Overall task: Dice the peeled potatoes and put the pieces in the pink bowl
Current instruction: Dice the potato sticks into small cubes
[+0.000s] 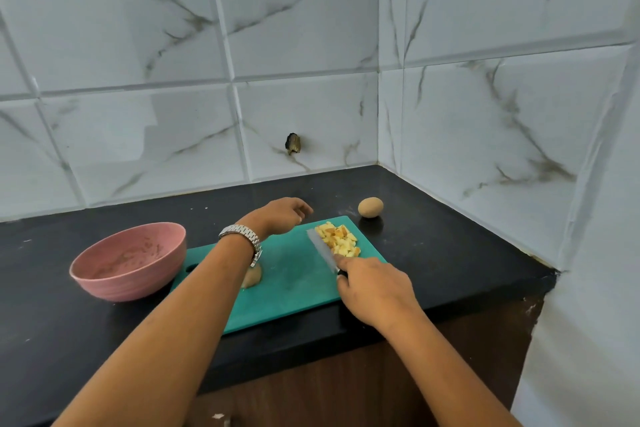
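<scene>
A teal cutting board [294, 281] lies on the black counter. At its far right corner sits a heap of diced potato pieces [338, 240]. My right hand [374, 288] grips a knife [323, 251], whose blade lies along the left side of the heap. My left hand [282, 215] hovers over the board's far edge, left of the heap, fingers loosely curled and holding nothing. A potato [252, 277] rests on the board, partly hidden under my left forearm. Another whole potato [370, 207] sits on the counter beyond the board. The pink bowl [130, 262] stands left of the board, holding no pieces.
The black counter [450, 253] ends in a corner of marble-tiled walls behind and to the right. Its front edge runs close below the board. A metal watch [244, 238] is on my left wrist.
</scene>
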